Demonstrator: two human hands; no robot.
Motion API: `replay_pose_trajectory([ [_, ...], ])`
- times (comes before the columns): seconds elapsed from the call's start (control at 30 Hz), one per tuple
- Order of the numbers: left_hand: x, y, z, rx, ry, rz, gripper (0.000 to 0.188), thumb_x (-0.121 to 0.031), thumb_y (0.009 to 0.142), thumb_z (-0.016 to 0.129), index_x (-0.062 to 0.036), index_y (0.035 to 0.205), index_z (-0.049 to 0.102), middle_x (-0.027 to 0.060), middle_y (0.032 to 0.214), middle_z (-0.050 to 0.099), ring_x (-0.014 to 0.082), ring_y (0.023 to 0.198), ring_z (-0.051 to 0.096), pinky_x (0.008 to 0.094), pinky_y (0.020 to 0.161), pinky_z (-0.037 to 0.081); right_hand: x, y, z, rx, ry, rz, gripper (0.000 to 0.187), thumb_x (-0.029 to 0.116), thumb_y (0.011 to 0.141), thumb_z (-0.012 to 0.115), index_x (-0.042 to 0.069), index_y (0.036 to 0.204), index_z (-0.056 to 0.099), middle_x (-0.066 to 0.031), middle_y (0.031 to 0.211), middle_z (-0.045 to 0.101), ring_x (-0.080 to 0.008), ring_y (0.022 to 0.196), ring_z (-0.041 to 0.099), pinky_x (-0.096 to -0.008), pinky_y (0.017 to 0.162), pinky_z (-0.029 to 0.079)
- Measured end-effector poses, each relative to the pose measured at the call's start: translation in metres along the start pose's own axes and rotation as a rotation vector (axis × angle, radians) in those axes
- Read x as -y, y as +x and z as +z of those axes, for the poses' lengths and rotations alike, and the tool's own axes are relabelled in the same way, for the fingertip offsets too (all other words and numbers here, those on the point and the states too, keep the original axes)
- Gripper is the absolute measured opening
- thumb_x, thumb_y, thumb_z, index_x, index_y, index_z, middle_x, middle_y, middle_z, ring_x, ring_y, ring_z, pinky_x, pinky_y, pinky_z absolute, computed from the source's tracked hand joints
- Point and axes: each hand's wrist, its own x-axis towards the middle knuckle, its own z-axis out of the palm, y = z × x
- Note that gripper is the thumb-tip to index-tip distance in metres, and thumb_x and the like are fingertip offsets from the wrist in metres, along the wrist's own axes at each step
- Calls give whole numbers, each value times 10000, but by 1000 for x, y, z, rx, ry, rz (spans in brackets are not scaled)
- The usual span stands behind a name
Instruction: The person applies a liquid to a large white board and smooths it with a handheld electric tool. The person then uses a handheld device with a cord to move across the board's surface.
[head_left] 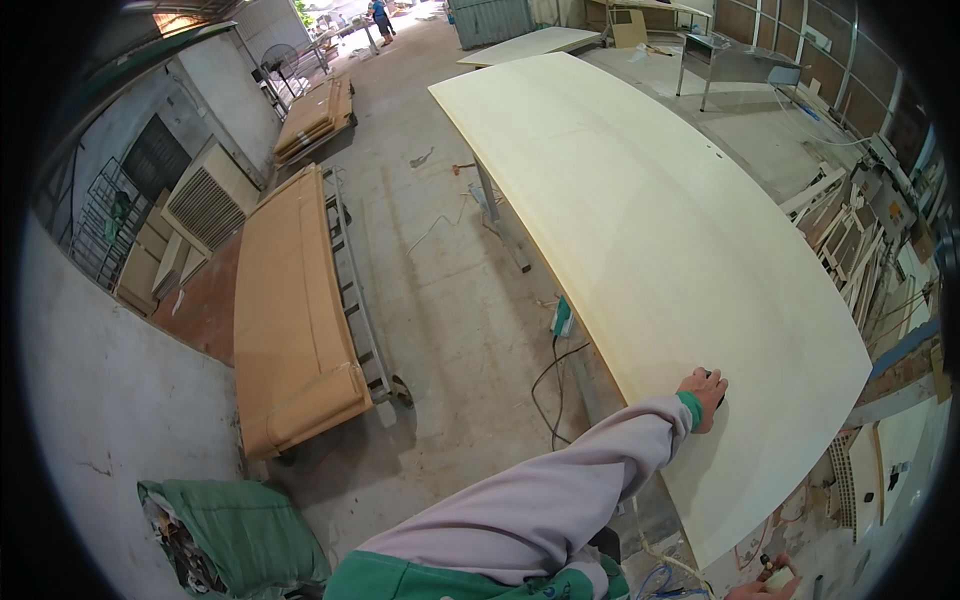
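Observation:
My left arm, in a pale grey sleeve with green at the shoulder and cuff, reaches across a large cream panel (640, 210). On the panel's near part, my left hand (703, 395) has its fingers curled over a small black object (722, 399). Most of that object is hidden under the fingers, so its kind is unclear. My right hand (768, 584) shows only in part at the bottom edge, beyond the panel's near corner. Its fingers are closed round something small and pale, too cut off to name.
A green-and-white power tool (562, 317) with a black cord hangs beside the panel's left edge. Brown cardboard-wrapped sheets (290, 310) lie on a wheeled rack at left. A green sack (240, 530) stands lower left. Wood offcuts (845, 225) are heaped at right. A distant person (382, 18) stands at the back.

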Motion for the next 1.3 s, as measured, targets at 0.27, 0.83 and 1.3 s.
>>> replay_pose_trajectory([
  [0.27, 15, 15, -16, 4, 25, 81, 747, -154, 718, 716, -66, 1424, 489, 193, 1496, 439, 407, 1222, 553, 459, 930, 561, -10, 15, 21, 32, -50, 61, 620, 487, 1029, 584, -53, 1332, 577, -206, 1228, 656, -397, 1064, 662, -531, 934, 533],
  [0.83, 93, -29, -13, -160, -329, 104, 1077, -494, 735, 865, -66, 1548, 303, 193, 1295, 633, 383, 1238, 580, 499, 1032, 461, 53, -38, 45, -63, -138, 3, 651, 414, 901, 784, -26, 1336, 584, -192, 1218, 668, -350, 1089, 665, -493, 966, 527],
  [1.3, 114, 62, -6, -344, -2, 202, 852, -697, 652, 839, -105, 1242, 675, 142, 1091, 694, 343, 986, 706, 495, 880, 545, 178, -57, 38, -39, -24, 301, 278, 245, 1000, 566, -11, 1057, 661, -153, 1021, 743, -223, 909, 678, -352, 844, 541],
])
